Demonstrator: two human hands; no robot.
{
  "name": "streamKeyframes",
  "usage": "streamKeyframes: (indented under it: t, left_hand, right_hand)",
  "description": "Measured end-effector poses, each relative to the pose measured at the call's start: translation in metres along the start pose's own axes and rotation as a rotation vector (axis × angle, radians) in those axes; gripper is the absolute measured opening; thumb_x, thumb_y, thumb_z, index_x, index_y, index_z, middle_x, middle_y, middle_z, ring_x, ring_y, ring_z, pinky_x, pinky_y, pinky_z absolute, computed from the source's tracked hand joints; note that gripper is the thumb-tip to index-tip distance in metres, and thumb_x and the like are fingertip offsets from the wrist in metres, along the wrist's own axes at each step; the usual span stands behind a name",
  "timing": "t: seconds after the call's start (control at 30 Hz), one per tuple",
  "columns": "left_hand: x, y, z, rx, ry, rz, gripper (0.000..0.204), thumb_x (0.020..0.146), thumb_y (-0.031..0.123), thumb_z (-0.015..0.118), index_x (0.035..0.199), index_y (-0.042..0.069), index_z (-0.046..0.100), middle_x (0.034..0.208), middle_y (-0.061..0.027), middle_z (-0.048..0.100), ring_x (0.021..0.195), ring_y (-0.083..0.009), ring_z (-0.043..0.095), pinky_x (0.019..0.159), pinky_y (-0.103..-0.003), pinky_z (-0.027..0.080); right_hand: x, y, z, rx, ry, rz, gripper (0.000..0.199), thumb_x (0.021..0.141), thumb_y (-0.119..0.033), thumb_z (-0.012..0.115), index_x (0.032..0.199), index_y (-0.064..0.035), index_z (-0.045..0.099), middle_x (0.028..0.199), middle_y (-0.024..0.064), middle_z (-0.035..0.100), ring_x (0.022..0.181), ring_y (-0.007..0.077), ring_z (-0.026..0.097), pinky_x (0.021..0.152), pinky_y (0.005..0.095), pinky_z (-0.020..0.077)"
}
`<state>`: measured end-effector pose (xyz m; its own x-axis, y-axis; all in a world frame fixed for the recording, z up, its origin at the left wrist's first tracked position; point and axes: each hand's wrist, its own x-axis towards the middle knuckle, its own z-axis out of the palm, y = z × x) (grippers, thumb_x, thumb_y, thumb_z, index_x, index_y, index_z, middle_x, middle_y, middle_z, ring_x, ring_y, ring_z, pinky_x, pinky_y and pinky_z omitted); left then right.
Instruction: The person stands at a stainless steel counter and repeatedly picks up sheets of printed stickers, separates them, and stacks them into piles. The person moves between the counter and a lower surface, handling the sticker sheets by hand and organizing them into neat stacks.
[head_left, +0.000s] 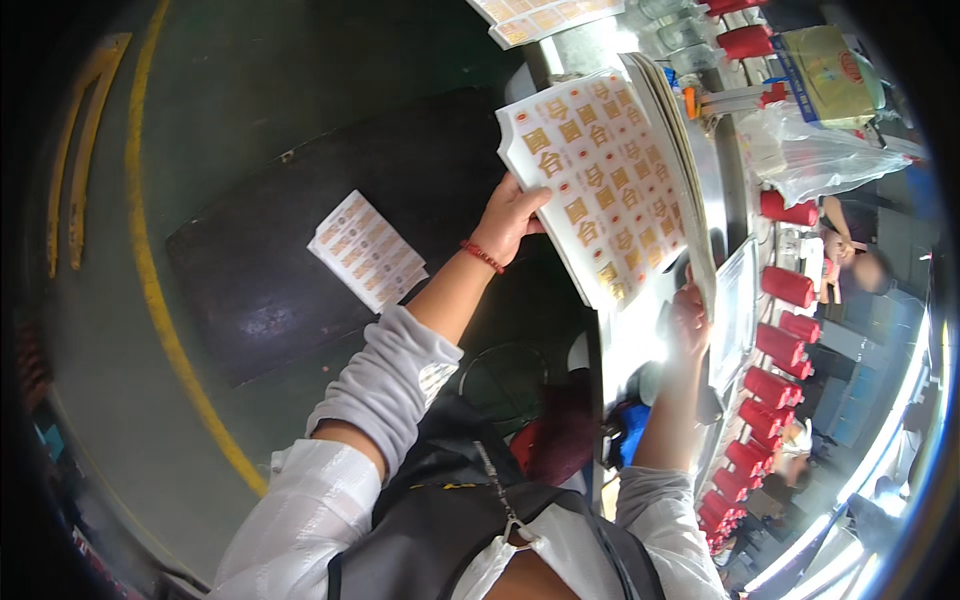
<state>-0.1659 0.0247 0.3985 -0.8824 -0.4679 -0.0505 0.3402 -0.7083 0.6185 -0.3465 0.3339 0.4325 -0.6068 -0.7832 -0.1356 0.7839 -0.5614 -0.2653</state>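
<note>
- Two bare hands hold one thick stack of smooth white paper sheets with gold and red print, partly over a shiny white table.
- The left hand grips the stack's left edge, thumb on top. One red beaded bracelet is round that wrist.
- The right hand grasps its low right edge; bright light blurs the fingers.
- One small pile of white printed sheets lies on one flat dark board.
- More than ten round red tubes stand in rows.
- One crinkly clear plastic bag lies near them.
</note>
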Motion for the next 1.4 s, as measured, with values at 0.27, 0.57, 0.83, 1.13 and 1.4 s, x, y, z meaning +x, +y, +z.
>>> streamKeyframes:
  t: [0.27,0.57,0.83,1.13,1.4]
  left_hand:
    - [-0.004,0.009,0.005,0.012,0.06,0.068,0.053,0.087,0.008,0.054,0.134,0.008,0.03,0.125,-0.0105,0.05,0.11,-0.0222,0.055,0.084,-0.04,0.053]
    - [-0.02,0.036,0.014,0.947,0.379,0.922,0.033,0.088,0.017,0.059,0.117,0.003,0.05,0.113,-0.0131,0.049,0.103,-0.0253,0.047,0.088,-0.036,0.039]
    - [0.009,0.042,0.032,1.204,0.417,0.934,0.049,0.087,0.032,0.061,0.122,-0.001,0.048,0.12,-0.0181,0.048,0.112,-0.0324,0.044,0.096,-0.04,0.037]
    - [-0.012,0.035,0.05,1.233,0.355,1.048,0.044,0.073,0.008,0.061,0.116,0.004,0.054,0.103,-0.0115,0.059,0.105,-0.0324,0.049,0.093,-0.048,0.035]
    - [-0.064,0.004,0.105,1.322,0.174,1.168,0.045,0.079,0.009,0.058,0.124,0.009,0.057,0.109,-0.0093,0.061,0.101,-0.0244,0.055,0.095,-0.042,0.032]
  right_hand:
    - [-0.001,0.011,-0.007,-0.002,-0.004,-0.103,0.023,0.092,-0.008,0.047,0.099,0.0132,0.05,0.069,0.0088,0.046,0.056,0.0132,0.041,0.039,0.0204,0.037]
    - [0.009,0.016,-0.029,-0.183,-0.101,-0.055,0.023,0.094,-0.011,0.048,0.105,0.0087,0.051,0.084,0.0159,0.058,0.053,0.0135,0.044,0.037,0.021,0.0365]
    - [0.012,0.029,-0.049,-0.524,0.192,-0.221,0.031,0.091,-0.01,0.053,0.118,0.0041,0.049,0.113,0.0216,0.06,0.088,0.0244,0.067,0.052,0.0258,0.0548]
    - [0.011,0.047,-0.034,-0.744,0.144,-0.184,0.05,0.084,-0.01,0.058,0.13,0.0028,0.043,0.124,0.0148,0.055,0.112,0.0267,0.057,0.094,0.0369,0.0475]
    - [0.014,0.051,-0.036,-0.851,0.161,-0.165,0.053,0.083,-0.011,0.056,0.133,0.0007,0.042,0.127,0.0127,0.054,0.114,0.0265,0.055,0.1,0.0378,0.0421]
